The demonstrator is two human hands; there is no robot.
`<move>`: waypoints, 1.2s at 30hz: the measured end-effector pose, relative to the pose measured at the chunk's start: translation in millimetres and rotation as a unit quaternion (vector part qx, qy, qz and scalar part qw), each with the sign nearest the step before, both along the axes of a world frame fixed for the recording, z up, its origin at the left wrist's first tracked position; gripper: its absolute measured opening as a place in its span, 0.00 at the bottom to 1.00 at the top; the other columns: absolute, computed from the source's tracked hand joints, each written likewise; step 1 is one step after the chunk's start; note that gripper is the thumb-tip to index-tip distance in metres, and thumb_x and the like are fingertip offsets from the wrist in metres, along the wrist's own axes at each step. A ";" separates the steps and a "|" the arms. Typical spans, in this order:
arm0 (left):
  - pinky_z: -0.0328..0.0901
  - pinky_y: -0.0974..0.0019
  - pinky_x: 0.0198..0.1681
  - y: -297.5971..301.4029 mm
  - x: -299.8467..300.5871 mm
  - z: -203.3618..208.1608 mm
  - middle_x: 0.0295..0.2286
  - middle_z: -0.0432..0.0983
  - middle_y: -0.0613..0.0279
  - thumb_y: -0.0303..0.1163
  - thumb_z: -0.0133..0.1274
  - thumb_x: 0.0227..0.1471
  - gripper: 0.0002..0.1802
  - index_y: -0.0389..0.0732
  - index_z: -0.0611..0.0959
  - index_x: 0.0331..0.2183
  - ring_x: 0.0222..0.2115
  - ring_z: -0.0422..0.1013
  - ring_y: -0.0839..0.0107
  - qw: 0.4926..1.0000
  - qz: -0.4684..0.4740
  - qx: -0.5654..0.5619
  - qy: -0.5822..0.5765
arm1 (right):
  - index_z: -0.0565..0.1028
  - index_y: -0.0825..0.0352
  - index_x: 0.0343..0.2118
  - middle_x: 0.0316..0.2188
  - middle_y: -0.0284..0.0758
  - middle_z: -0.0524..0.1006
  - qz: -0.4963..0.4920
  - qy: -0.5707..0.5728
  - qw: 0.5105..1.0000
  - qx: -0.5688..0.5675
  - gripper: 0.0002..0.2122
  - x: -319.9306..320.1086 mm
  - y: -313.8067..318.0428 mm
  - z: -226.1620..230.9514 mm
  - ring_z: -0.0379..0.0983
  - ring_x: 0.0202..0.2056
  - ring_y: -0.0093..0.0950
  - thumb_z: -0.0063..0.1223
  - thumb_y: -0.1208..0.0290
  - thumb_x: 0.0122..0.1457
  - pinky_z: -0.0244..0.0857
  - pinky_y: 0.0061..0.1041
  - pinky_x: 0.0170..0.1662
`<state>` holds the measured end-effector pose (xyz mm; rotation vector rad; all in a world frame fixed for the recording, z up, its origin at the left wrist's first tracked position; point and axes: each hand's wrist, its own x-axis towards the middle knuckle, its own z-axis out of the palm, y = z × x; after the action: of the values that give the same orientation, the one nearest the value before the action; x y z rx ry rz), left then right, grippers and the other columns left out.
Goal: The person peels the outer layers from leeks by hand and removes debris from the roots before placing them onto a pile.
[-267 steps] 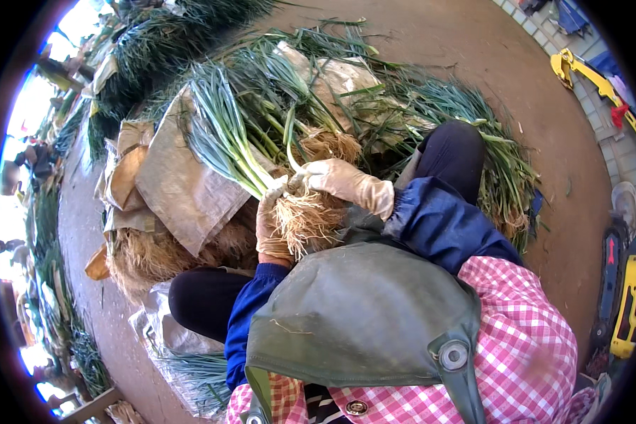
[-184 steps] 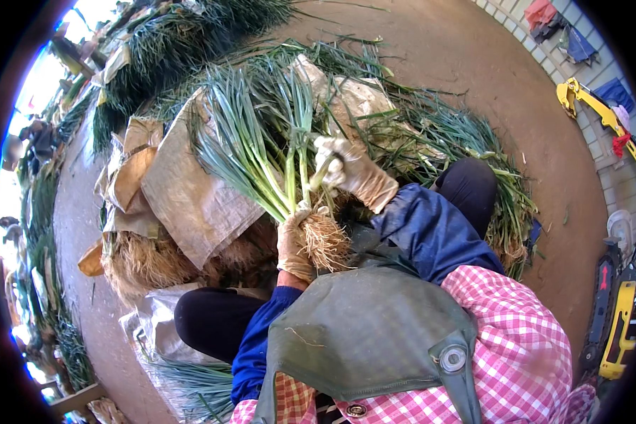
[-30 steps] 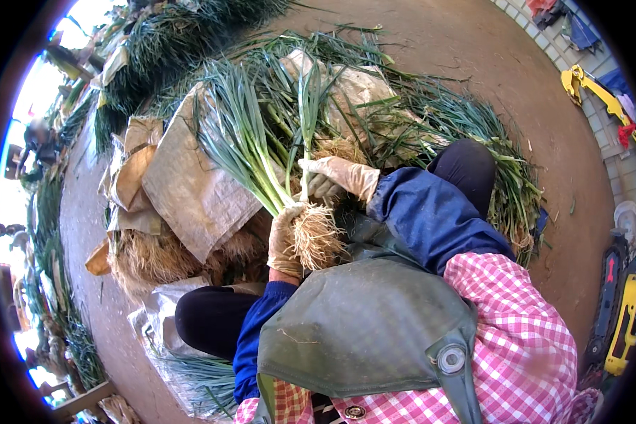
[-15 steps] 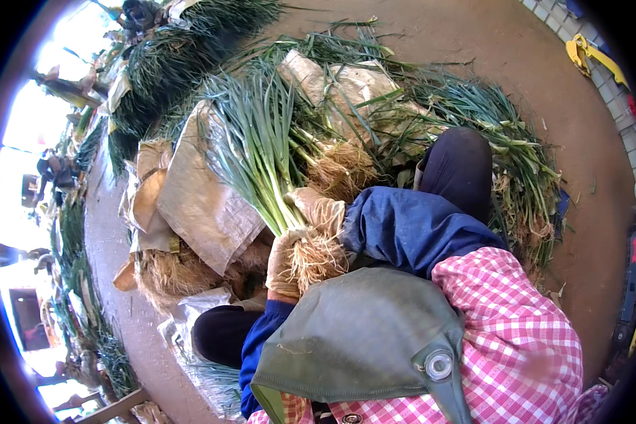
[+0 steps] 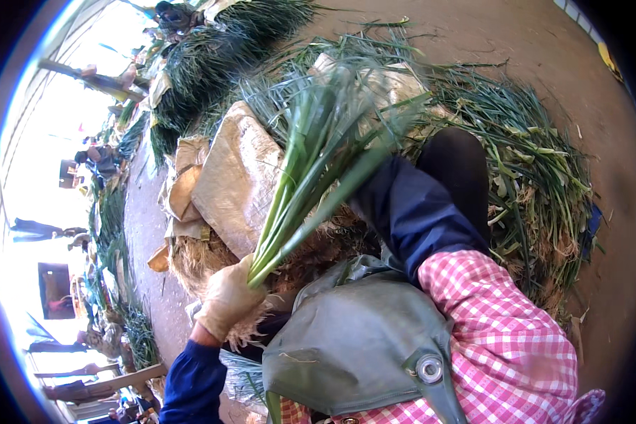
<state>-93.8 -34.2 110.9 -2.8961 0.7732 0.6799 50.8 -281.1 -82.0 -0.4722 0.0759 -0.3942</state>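
My left hand (image 5: 230, 295), in a pale glove, grips a bunch of green onions (image 5: 290, 212) low on the pale stalks. The green leaves fan up and to the right, smeared by motion. Pale roots hang below the hand. My right forearm, in a dark blue sleeve (image 5: 420, 219), reaches forward behind the leaf tips. Leaves hide the right hand, so its fingers do not show. Just beyond the bunch lie a tan sack sheet (image 5: 237, 173) and a brown fibrous root mass (image 5: 198, 261).
A heap of green onions (image 5: 523, 148) lies to the right, its roots toward me. More bundles (image 5: 205, 63) are stacked far left. Another pale sack (image 5: 396, 85) sits at the back of the heap. An olive-green apron (image 5: 360, 339) covers my lap.
My left hand has moved left and toward me with the bunch, which now leans right. The right hand has come away from the bunch and gone behind the leaves. The view has shifted.
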 end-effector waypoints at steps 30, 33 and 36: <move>0.56 0.57 0.56 160.0 75.3 350.4 0.41 0.72 0.62 0.25 0.53 0.44 0.16 0.53 0.79 0.38 0.47 0.66 0.63 0.620 -0.298 0.237 -0.686 | 0.76 0.66 0.35 0.28 0.36 0.79 0.124 0.206 0.921 -0.307 0.10 69.9 -241.8 55.4 0.75 0.24 0.28 0.43 0.70 0.56 0.69 0.27 0.24; 0.62 0.57 0.44 138.6 97.0 346.6 0.34 0.75 0.63 0.26 0.53 0.43 0.11 0.51 0.80 0.33 0.38 0.70 0.64 0.688 -0.087 0.413 -0.590 | 0.77 0.65 0.36 0.30 0.35 0.80 0.157 0.142 0.878 -0.429 0.11 62.9 -235.7 104.2 0.74 0.21 0.25 0.47 0.65 0.57 0.68 0.23 0.23; 0.63 0.59 0.39 168.4 98.2 359.2 0.28 0.75 0.64 0.28 0.50 0.44 0.08 0.49 0.80 0.30 0.33 0.71 0.65 0.659 -0.149 0.341 -0.654 | 0.77 0.64 0.39 0.32 0.34 0.80 0.172 0.035 0.854 -0.490 0.13 35.2 -175.7 158.7 0.75 0.25 0.23 0.46 0.62 0.58 0.69 0.22 0.25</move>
<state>4.4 134.2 470.2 -1.7012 0.4955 -0.9261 86.0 -456.8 76.8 -1.4936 -0.1528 -0.0268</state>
